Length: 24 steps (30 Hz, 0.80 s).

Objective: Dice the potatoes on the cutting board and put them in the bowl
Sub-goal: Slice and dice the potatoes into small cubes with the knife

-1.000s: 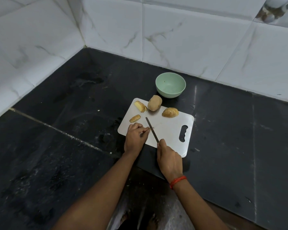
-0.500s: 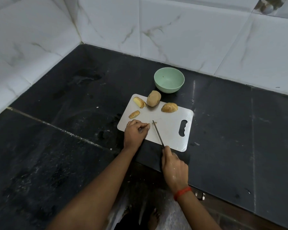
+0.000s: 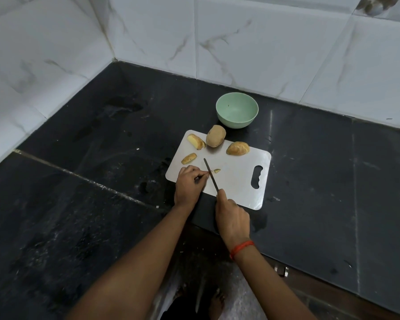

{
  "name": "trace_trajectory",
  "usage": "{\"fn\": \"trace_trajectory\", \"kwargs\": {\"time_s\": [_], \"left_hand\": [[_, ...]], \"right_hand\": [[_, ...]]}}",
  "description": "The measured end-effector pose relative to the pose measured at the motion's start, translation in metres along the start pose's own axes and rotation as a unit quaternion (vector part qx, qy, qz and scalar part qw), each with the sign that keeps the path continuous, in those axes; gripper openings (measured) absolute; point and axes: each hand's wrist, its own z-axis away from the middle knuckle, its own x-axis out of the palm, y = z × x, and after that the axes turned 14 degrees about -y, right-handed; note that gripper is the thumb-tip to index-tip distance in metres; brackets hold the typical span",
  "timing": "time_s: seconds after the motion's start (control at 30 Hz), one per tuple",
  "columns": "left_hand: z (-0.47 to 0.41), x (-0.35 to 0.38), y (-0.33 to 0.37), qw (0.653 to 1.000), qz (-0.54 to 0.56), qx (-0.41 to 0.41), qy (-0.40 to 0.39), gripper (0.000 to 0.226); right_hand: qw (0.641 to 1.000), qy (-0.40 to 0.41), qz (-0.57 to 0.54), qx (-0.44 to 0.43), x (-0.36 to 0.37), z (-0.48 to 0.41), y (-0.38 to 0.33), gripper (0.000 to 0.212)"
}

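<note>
Item: white cutting board (image 3: 237, 188), centre of frame, lying on a dark stone counter (image 3: 90, 215) below a white tiled wall (image 3: 263, 42).

- Along the board's upper edge: one whole potato (image 3: 215, 136), a cut wedge (image 3: 196, 141) to its left, and a potato half (image 3: 237, 148) to its right.
- Left part of the board: a smaller wedge (image 3: 189, 158).
- Just right of the blade: a small cut bit (image 3: 217, 170).
- Green bowl (image 3: 237, 124): on the counter just above the board. It holds no potato.
- Knife (image 3: 210, 173): blade slanting from lower right to upper left over the board.
- Right hand (image 3: 231, 215): fingers clenched round the knife's handle. A red thread (image 3: 241, 247) is on the wrist.
- Left hand (image 3: 188, 185): fingers curled, tips pinning a potato sliver (image 3: 208, 174) against the blade's left side. The sliver is mostly hidden.
</note>
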Motion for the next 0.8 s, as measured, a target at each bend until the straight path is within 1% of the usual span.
{"fn": "trace_trajectory", "kwargs": {"time_s": [0.1,0.17,0.27,0.37,0.6,0.7,0.8], "left_hand": [[0.0,0.001,0.0,1.0,-0.004,0.001,0.006,0.014],[0.001,0.001,0.001,1.0,-0.002,0.005,0.01,0.014],[0.001,0.001,0.0,1.0,0.017,-0.008,0.009,0.017],[0.001,0.0,-0.006,0.999,0.052,-0.01,0.013,0.016],[0.0,-0.001,-0.006,0.999,0.042,-0.005,0.016,0.011],[0.0,-0.002,-0.006,1.0,0.018,0.006,0.004,0.013],[0.0,-0.001,-0.004,1.0,0.007,0.005,0.007,0.013]], "right_hand": [[1.0,-0.02,0.006,0.006,0.001,0.018,0.007,0.011],[1.0,-0.011,-0.009,0.013,0.005,0.034,0.017,0.016],[0.999,0.023,-0.033,0.023,0.008,0.042,0.023,0.013],[0.995,0.067,-0.072,0.029,0.006,0.029,0.021,0.012],[0.995,0.01,-0.101,0.0,0.003,0.014,0.013,0.018],[0.996,-0.005,-0.088,-0.015,0.0,0.013,0.011,0.018],[0.997,-0.026,-0.069,-0.011,-0.005,0.014,0.009,0.015]]}}
